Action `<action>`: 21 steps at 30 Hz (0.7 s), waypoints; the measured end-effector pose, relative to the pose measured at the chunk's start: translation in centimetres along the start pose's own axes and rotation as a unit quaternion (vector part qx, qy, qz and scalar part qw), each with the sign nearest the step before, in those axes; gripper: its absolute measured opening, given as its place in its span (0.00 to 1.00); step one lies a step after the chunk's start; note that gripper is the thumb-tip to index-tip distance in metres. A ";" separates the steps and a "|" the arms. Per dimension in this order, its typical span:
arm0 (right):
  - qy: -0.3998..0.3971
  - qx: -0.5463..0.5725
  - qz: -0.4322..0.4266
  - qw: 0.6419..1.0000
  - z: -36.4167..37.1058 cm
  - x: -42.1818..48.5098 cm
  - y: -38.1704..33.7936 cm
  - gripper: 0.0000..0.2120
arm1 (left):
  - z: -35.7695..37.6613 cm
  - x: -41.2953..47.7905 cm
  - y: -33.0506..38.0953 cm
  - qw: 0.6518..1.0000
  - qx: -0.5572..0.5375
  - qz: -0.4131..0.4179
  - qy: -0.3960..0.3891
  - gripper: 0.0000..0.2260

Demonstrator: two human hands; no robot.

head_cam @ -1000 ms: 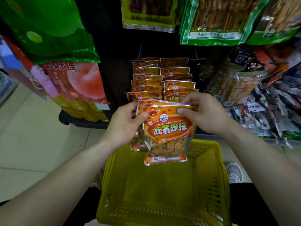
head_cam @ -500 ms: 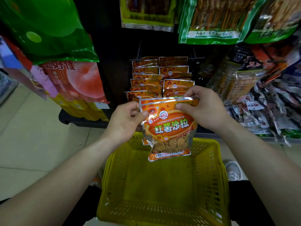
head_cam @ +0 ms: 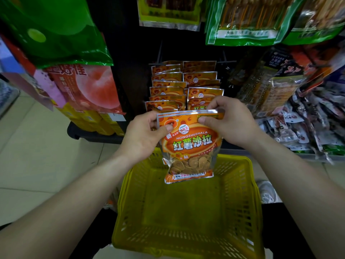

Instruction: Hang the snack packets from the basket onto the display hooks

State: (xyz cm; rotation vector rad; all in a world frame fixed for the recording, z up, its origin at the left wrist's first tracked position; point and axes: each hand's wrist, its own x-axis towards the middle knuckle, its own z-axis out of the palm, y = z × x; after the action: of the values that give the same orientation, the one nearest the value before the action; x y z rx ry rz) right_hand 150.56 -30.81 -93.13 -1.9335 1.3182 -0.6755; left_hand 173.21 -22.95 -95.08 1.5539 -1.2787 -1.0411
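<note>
My left grip [head_cam: 143,135] and right grip [head_cam: 229,122] each pinch a top corner of the orange snack packet [head_cam: 190,146], above the yellow basket [head_cam: 248,184], just near of the hung rows [head_cam: 168,90]. I'd hold its top level and thread it straight on.

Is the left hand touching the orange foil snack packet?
Touching. Head view: the left hand pinches the orange foil snack packet at its top-left corner, thumb on its front.
</note>
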 end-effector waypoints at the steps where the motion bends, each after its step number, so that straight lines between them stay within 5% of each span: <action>1: -0.005 -0.001 0.000 1.000 0.0 0.0 0.0 0.11 | 0.0 0.0 0.0 1.000 0.003 -0.002 0.002 0.06; 21: -0.026 -0.033 -0.024 0.999 0.3 -0.2 0.1 0.08 | -0.2 -0.1 -0.1 1.000 0.009 -0.022 0.004 0.04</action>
State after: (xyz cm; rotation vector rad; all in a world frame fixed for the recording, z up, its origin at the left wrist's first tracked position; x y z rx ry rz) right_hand 150.70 -30.60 -93.41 -2.0284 1.2799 -0.6068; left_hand 173.42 -22.84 -95.10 1.6046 -1.2582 -1.0520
